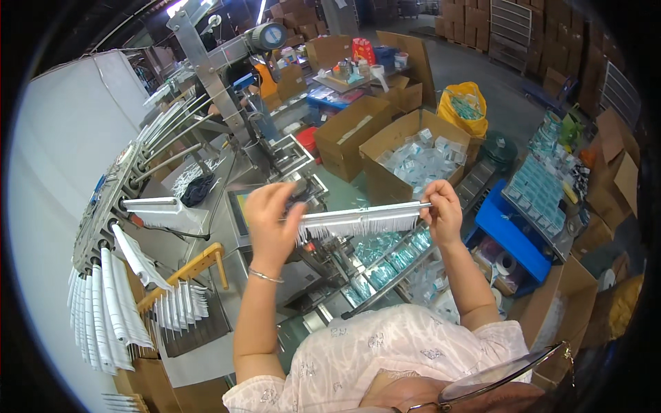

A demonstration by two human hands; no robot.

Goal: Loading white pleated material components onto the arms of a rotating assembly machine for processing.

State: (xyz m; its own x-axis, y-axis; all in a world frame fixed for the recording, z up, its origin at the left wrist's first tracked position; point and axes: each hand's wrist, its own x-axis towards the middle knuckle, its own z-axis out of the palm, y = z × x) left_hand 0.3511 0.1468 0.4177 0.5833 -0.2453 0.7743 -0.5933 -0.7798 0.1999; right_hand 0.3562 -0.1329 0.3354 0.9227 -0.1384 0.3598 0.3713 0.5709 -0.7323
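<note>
A thin metal rod strung with a row of small white strips is held nearly level in front of my chest. My right hand pinches its right end, fingers closed. At the left end is my left hand, slightly blurred, its thumb and fingers apart; whether it touches the rod is unclear. Beneath lies a machine channel with teal packets. To my left, a rotating rack carries arms loaded with white strips. Below it, a yellow-handled holder bears more loaded rods.
Behind the rod stands a carton of clear packets. A blue bin and a tray of teal packets are on the right. A yellow bag stands farther back. A machine post rises at left.
</note>
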